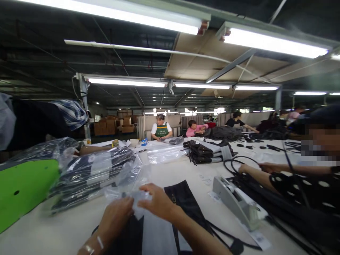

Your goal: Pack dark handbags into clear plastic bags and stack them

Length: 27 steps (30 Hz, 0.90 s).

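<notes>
My left hand (118, 212) is closed on the edge of a clear plastic bag (140, 175), somewhat blurred. Beside it, my right hand (158, 203) has its thumb and fingers curled around the same crumpled plastic. Below both hands lies a black bag (183, 196) with small metal fittings and a dark strap. A white paper band (156, 235) runs down over the black material. My forearms cover part of it.
Plastic-wrapped packs (98, 166) are stacked at left beside a green panel (26, 187). A grey tape dispenser (233, 200) stands at right, near a co-worker's hands (247, 170) on black straps. Black bags (207, 150) are piled farther back. Other people sit across the table.
</notes>
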{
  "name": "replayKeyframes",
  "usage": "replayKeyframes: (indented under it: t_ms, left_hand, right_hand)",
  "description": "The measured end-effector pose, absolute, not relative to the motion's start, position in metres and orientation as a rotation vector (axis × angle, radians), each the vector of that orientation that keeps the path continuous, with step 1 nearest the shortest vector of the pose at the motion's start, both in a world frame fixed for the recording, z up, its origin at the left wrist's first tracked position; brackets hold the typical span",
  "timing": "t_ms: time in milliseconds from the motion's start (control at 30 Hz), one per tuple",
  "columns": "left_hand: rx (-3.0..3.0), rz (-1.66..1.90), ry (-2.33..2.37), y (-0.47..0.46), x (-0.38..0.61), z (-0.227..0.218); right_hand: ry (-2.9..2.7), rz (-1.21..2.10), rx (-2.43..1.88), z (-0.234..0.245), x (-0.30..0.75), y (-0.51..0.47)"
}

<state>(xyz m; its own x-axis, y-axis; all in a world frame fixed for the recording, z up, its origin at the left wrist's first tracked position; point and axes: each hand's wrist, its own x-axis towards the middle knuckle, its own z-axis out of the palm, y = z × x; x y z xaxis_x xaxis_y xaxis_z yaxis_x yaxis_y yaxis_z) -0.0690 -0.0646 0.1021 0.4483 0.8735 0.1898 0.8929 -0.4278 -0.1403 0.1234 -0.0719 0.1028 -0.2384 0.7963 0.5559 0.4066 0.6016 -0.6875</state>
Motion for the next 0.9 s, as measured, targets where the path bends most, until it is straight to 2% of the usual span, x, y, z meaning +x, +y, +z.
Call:
replayKeyframes:
  t_ms: [100,233,367,500,700,800,900]
  left_hand:
    - [-2.442,-0.36,-1.388,-0.086,-0.078,0.115]
    - [-2.342,-0.667,-1.226,-0.105,-0.095,0.11]
    - [-2.137,-1.172,-1.398,-0.137,-0.11,0.091]
    - [-2.352,-1.314,-1.942,-0.175,-0.094,0.076]
    - [-2.494,-2.093,-1.864,-0.172,-0.061,0.079]
    - [-2.425,-2.326,-1.83,-0.166,-0.061,0.081]
    - [-2.361,-2.296,-1.884,-0.165,-0.064,0.079]
  right_hand:
    - [-1.987,0.587,-1.035,0.088,0.094,-0.091]
    - [-1.826,0.797,-1.197,0.086,0.081,-0.103]
    - [-1.863,0.607,-1.071,0.103,0.089,-0.117]
    - [-1.867,0.652,-1.1,0.116,0.097,-0.133]
    - [-2.012,0.318,-1.295,0.115,0.09,-0.153]
    - [-2.072,0.514,-1.22,0.111,0.092,-0.155]
    - [-1.968,0.861,-1.125,0.108,0.099,-0.149]
